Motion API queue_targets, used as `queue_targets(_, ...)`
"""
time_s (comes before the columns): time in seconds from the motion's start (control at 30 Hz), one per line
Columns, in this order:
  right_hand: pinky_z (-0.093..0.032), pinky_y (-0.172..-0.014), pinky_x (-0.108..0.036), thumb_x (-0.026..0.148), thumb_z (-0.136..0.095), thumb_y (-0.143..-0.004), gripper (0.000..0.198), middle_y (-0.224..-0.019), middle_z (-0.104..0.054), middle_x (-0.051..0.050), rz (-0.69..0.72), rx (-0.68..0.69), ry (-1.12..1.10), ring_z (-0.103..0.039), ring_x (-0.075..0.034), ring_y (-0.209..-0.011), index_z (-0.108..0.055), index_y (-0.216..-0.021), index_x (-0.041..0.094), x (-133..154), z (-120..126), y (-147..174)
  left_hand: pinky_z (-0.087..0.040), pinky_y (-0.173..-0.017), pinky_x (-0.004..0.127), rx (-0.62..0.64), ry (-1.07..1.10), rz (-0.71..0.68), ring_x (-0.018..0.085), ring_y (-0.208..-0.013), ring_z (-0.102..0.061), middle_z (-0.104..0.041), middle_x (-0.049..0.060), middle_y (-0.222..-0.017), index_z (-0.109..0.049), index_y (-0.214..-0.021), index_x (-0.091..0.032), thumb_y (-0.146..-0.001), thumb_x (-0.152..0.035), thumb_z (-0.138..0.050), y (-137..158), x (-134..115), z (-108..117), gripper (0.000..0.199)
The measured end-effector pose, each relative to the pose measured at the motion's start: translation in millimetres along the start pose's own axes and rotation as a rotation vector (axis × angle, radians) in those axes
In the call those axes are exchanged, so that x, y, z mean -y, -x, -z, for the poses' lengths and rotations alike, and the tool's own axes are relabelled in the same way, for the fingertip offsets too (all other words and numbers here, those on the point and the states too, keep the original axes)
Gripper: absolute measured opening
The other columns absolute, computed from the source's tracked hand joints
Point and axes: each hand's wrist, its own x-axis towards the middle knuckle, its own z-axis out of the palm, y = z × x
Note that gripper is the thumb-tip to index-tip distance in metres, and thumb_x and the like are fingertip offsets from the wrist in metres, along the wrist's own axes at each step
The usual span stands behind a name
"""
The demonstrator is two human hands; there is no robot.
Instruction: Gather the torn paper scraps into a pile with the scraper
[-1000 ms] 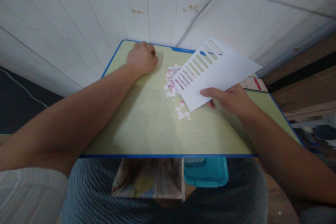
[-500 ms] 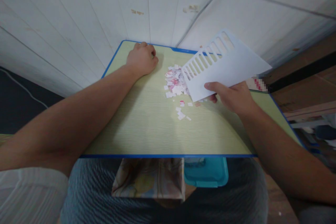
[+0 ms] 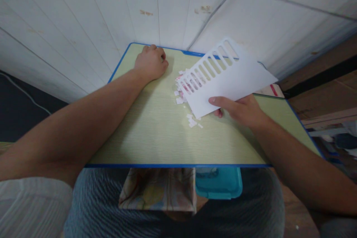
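My right hand (image 3: pixel 237 108) grips the lower edge of a flat white sheet (image 3: pixel 237 81), thumb on top and fingers beneath. A row of slots of growing length runs along the sheet's far side. Its left end hangs over a pile of small white and pink paper scraps (image 3: pixel 180 96), some of which show through the slots. A few more scraps (image 3: pixel 192 120) lie in front of the pile. My left hand (image 3: pixel 151 62) rests on the far left of the tabletop with its fingers curled in; whether anything is inside them is hidden.
The pale tabletop (image 3: pixel 156 134) has a blue rim and stands against a white panelled wall (image 3: pixel 173 7) with a cable. Below its front edge are a patterned fabric box (image 3: pixel 158 193) and a turquoise plastic container (image 3: pixel 220 184). Cardboard boxes (image 3: pixel 334 93) stand at right.
My right hand has brought the white sheet left and a little nearer to me, so it now covers much of the scrap pile. My left hand has stayed in place.
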Motion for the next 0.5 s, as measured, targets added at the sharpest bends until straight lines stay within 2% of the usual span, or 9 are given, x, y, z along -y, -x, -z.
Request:
queue_targets(0.13,-0.06,-0.057,-0.042,0.04,-0.087,-0.091,0.038,-0.062,-0.07,-0.006,0.007,-0.101,0.026,-0.062,-0.022,-0.056,-0.066,-0.062,0.028,0,3,-1,-0.051,-0.129,0.058,0.011,-0.011,0.005,0.038,-0.147,-0.059,-0.073,0.013,-0.151,-0.083,-0.136,-0.027,-0.106,-0.036,-0.057,1,-1,2,0.041)
queue_targets(0.2,-0.059,-0.056,-0.041,0.04,-0.087,-0.091,0.036,-0.063,-0.071,-0.005,0.008,-0.107,0.029,-0.062,-0.023,-0.056,-0.067,-0.064,0.028,0,4,-1,-0.048,-0.131,0.059,0.025,0.036,0.009,0.039,-0.15,-0.056,-0.073,0.01,-0.153,-0.08,-0.143,-0.032,-0.103,-0.042,-0.06,2,-1,3,0.046)
queue_targets(0.27,-0.058,-0.053,-0.039,0.042,-0.089,-0.088,0.036,-0.061,-0.07,-0.005,0.005,-0.071,0.022,-0.062,-0.022,-0.055,-0.067,-0.063,0.027,1,2,0,-0.043,-0.135,0.061,0.047,0.094,0.017,0.04,-0.154,-0.052,-0.071,0.007,-0.157,-0.078,-0.148,-0.037,-0.099,-0.048,-0.064,2,-1,4,0.052)
queue_targets(0.37,-0.056,-0.051,-0.037,0.046,-0.091,-0.086,0.039,-0.059,-0.068,-0.005,0.004,0.02,0.018,-0.062,-0.021,-0.053,-0.068,-0.062,0.026,5,-3,5,-0.038,-0.138,0.063,0.073,0.122,0.026,0.043,-0.159,-0.048,-0.067,0.008,-0.164,-0.077,-0.151,-0.037,-0.095,-0.051,-0.068,3,-1,6,0.059)
queue_targets(0.5,-0.059,-0.054,-0.037,0.049,-0.094,-0.087,0.04,-0.061,-0.07,-0.005,-0.013,0.077,0.01,-0.066,-0.021,-0.055,-0.071,-0.065,0.026,10,-9,9,-0.045,-0.133,0.061,0.05,0.044,0.03,0.042,-0.155,-0.054,-0.069,0.013,-0.16,-0.081,-0.143,-0.029,-0.102,-0.04,-0.063,3,-6,6,0.047)
